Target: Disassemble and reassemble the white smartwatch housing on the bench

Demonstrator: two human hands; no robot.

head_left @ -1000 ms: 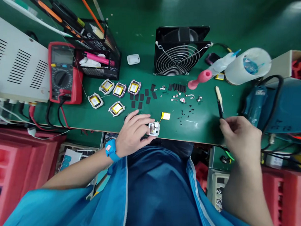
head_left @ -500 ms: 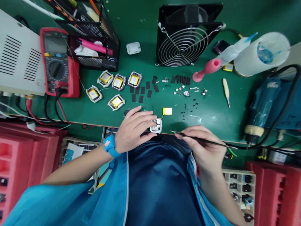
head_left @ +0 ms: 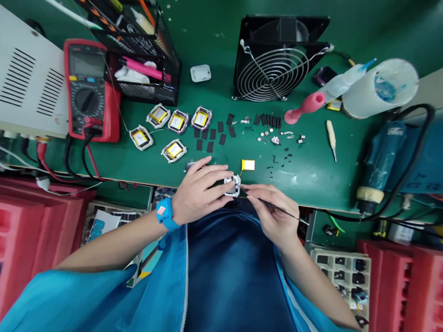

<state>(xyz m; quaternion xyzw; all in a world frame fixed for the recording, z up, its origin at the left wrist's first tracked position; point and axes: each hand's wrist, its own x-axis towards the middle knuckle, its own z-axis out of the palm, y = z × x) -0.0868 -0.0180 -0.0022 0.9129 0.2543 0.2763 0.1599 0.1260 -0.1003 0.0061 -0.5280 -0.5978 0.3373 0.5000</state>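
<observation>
Beside small casing [head_left: 232,185], yellow battery [head_left: 248,165]

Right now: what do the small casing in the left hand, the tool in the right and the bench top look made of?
Small white casing: looks like moulded plastic, matte white with rounded corners; dark parts show inside. Tweezers in the right hand: thin, dark and slender, probably coated metal, though too fine to be sure. Bench top: green mat, likely rubber or vinyl, with a dull sheen and soft reflections. The left hand steadies the casing.

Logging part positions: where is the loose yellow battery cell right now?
In the head view, the yellow battery cell lies on the green bench, just beyond the small white case held by the left hand.
</observation>
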